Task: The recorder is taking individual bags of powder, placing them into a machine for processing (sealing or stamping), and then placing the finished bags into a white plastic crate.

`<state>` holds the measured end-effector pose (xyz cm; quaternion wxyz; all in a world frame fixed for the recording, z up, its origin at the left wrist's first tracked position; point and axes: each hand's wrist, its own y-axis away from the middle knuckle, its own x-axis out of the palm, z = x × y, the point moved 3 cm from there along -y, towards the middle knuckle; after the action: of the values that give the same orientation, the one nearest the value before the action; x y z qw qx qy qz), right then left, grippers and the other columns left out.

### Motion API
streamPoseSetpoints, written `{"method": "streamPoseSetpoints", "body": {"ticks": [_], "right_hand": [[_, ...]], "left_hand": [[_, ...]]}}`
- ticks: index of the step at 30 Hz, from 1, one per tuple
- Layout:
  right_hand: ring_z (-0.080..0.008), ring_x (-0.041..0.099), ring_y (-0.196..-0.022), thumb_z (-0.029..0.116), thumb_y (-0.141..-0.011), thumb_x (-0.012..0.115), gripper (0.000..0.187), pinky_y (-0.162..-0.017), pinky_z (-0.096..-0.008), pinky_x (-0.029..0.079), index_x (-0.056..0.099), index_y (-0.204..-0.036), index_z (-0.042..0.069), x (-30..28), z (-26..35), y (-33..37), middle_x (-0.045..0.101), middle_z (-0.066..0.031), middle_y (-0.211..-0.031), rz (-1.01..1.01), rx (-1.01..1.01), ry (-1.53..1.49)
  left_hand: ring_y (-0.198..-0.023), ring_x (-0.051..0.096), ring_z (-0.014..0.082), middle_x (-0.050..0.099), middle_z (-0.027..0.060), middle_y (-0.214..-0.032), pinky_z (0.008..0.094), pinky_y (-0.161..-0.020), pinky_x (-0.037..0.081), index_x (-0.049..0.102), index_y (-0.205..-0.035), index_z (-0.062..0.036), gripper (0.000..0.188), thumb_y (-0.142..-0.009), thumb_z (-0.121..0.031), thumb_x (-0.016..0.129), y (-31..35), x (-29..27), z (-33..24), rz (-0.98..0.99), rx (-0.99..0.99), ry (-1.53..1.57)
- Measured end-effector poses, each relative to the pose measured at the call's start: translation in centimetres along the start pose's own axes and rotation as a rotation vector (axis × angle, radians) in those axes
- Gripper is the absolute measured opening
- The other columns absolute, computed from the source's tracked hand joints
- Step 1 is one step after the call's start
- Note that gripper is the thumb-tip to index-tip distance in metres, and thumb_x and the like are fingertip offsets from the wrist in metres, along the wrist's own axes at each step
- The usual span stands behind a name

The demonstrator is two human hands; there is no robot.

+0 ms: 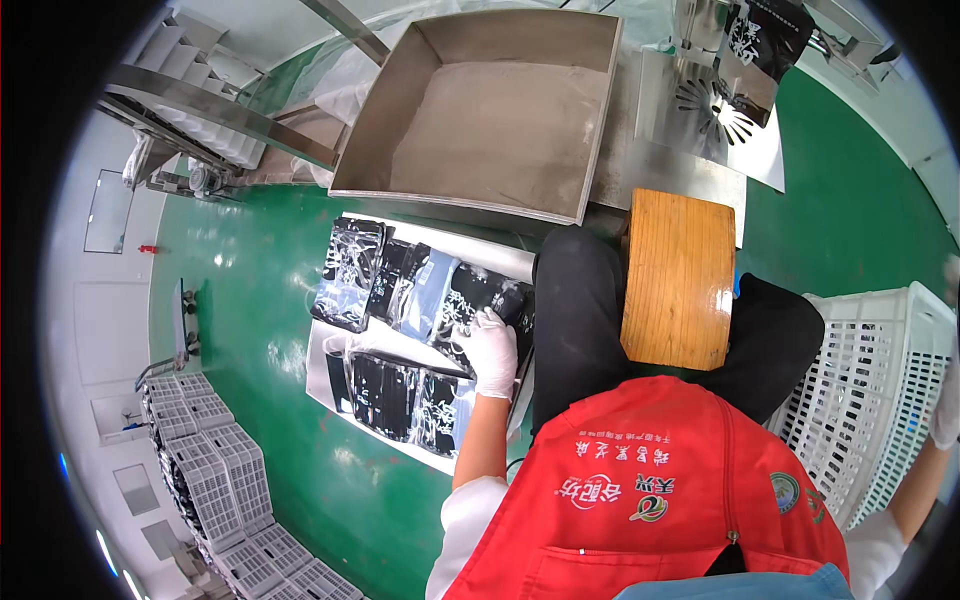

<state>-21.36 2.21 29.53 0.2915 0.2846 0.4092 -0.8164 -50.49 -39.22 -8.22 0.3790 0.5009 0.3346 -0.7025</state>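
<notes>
My left hand (490,352), in a white glove, is on a black printed pouch (485,290). Its fingers are bent and closed about the near edge of that pouch, which lies on a white board (385,325) to my left. Stacks of flat black pouches (350,272) and clear-windowed, bluish ones (430,290) lie in two rows on the same board. My right hand (946,408), also gloved, is at the far right edge beside a white plastic basket (870,370). Dark picture rim hides most of its fingers.
A wooden block (680,280) stands between my knees. Ahead is a deep metal tray (500,135) with a dusty bottom. At the upper right stands a steel machine (700,105) with a black pouch (765,45). Stacked crates (225,480) stand on the green floor at left.
</notes>
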Motion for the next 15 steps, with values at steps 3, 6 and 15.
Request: {"method": "streamPoseSetpoints", "body": {"ticks": [3,6,15], "right_hand": [[-0.0269,0.06,-0.087,0.008,-0.082,0.056,0.032,-0.079,-0.0368,0.047,0.061,-0.114,0.003,8.0,6.3,-2.4,0.064,-0.0106,-0.102,0.597,-0.528,0.288],[-0.0232,0.06,-0.071,0.01,-0.073,0.06,0.026,-0.067,-0.0363,0.048,0.063,-0.098,0.005,14.5,11.0,-2.3,0.065,-0.0046,-0.083,0.682,-0.938,0.27],[-0.0344,0.061,-0.095,0.021,-0.089,0.057,0.041,-0.081,-0.043,0.048,0.053,-0.123,-0.001,27.0,15.9,-3.8,0.062,-0.018,-0.108,1.327,-0.717,-0.023]], "left_hand": [[-0.081,0.069,0.0205,0.07,0.0127,-0.087,0.0362,-0.069,0.055,0.066,-0.09,-0.0026,0.021,-0.082,-0.02,0.059,1.8,3.4,1.9,0.188,-0.124,-0.005],[-0.062,0.067,0.0308,0.067,0.0164,-0.07,0.0379,-0.05,0.052,0.064,-0.071,-0.0037,0.019,-0.083,-0.015,0.055,1.3,1.9,3.5,0.119,-0.148,0.298],[-0.077,0.065,0.0229,0.067,0.016,-0.084,0.0346,-0.07,0.05,0.066,-0.09,0.0004,0.018,-0.093,-0.016,0.058,-0.7,-14.3,8.0,-0.292,-0.568,0.932]]}}
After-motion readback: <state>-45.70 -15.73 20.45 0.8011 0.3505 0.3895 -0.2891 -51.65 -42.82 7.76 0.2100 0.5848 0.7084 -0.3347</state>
